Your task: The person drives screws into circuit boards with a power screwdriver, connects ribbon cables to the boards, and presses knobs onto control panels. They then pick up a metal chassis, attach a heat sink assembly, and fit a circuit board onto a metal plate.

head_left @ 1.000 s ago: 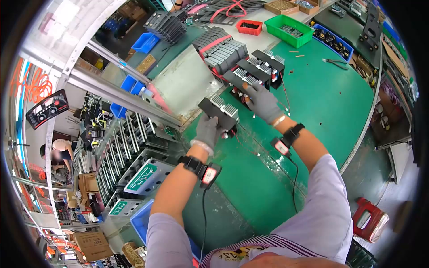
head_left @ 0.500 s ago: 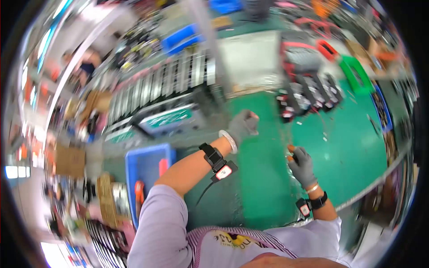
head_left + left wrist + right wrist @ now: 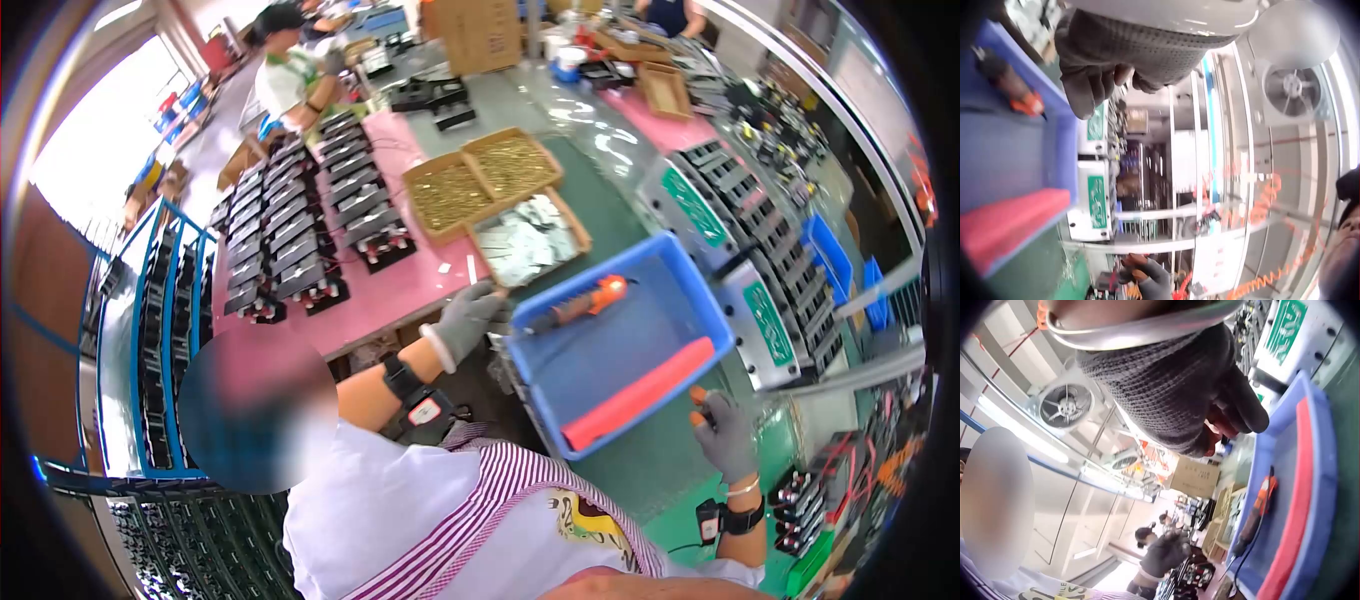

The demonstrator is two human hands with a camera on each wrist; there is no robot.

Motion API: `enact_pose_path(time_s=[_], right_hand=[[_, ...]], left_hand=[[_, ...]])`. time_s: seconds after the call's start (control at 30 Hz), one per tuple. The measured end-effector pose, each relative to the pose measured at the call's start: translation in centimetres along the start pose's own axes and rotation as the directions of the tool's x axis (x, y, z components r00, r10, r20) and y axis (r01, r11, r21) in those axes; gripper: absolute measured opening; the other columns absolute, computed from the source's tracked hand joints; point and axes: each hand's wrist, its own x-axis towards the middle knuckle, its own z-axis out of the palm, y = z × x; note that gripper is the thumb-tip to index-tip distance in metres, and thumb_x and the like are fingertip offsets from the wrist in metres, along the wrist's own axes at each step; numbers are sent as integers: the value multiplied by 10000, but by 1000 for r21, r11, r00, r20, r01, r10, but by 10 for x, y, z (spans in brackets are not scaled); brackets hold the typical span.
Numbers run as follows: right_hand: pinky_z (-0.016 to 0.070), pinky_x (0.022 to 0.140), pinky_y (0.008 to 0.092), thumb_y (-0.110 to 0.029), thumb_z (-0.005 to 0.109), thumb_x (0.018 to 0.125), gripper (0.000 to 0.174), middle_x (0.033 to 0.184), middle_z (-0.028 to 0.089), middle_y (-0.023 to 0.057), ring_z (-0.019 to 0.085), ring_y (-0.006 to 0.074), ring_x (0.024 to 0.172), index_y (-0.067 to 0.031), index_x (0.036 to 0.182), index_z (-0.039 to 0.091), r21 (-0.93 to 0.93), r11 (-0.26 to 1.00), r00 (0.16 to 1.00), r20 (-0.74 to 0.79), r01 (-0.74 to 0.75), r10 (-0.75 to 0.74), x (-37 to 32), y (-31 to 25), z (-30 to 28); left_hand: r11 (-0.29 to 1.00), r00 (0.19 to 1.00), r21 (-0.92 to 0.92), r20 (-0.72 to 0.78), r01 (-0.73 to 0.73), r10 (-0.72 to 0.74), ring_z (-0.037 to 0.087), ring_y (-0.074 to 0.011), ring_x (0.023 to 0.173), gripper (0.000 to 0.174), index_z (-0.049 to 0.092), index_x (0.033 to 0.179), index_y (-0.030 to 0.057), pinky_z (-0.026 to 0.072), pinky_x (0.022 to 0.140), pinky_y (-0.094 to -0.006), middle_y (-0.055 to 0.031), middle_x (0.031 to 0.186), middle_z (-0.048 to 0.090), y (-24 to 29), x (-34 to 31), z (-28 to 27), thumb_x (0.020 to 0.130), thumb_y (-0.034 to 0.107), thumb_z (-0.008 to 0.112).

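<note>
My left hand (image 3: 468, 322), in a grey glove, is at the left rim of a blue bin (image 3: 655, 310), close to a tray of flat white pieces (image 3: 530, 242). Its fingers are loosely bent with nothing in them. Beyond the bin's opposite side is my gloved right hand (image 3: 725, 435), bare fingertips showing, fingers relaxed and holding nothing. Inside the bin lie an orange-and-dark corded hand tool (image 3: 580, 303) with a thin metal tip and a long red strip (image 3: 640, 395). The right wrist view shows the tool's cord (image 3: 1252, 547).
Trays of small brass-coloured parts (image 3: 450, 197) adjoin the white pieces. Rows of black modules (image 3: 290, 230) cover a pink mat (image 3: 430, 275). White panels with green labels (image 3: 768, 330) stand beyond the bin, and finned modules (image 3: 797, 510) sit at lower right. Another person (image 3: 295, 80) works at the far left.
Each hand was on a black finned module a second ago; both were empty half a second ago. The view has swung left, and my left hand has moved across to the bin's far-left rim.
</note>
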Motion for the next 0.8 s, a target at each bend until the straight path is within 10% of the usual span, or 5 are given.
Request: enact_pose_path(time_s=[0.23,0.37,0.6,0.7,0.8], right_hand=[[449,706,383,-167,577,767,339,901,553,129,563,285,780,-84,1092,531,71,953,902,310,294,-301,231,-159,110],[460,794,369,-202,586,748,455,1059,521,128,541,304,932,-123,1178,460,-190,834,846,255,518,-467,344,-221,219],[476,781,341,-138,504,784,334,1043,529,116,557,237,937,-112,1117,488,-430,573,620,-39,697,-784,435,-281,335],[496,695,320,-136,484,793,195,921,579,114,590,231,865,-97,978,536,-378,635,722,149,673,-676,430,-287,334],[488,523,354,-152,511,763,95,690,586,86,611,251,650,-75,796,557,-294,571,629,164,767,-760,400,-318,301]], left_hand=[[841,851,-437,-523,-320,52,568,-207,704,177,481,961,26,538,656,-374,-85,824,541,-8,-24,-227,890,188,489],[743,622,-420,-783,-521,-6,562,-198,705,180,497,940,40,535,665,-381,-60,800,531,-2,-44,-287,903,215,479],[727,680,-434,-731,-532,61,597,-257,771,181,531,953,37,523,709,-430,-115,849,605,4,-51,-349,874,200,535],[759,654,-376,-752,-532,86,609,-253,742,177,506,959,29,533,663,-410,-116,855,597,4,-63,-340,854,166,548],[817,658,-260,-731,-514,181,594,-217,676,214,500,1003,23,506,599,-326,-100,915,584,5,-105,-315,835,152,535]])
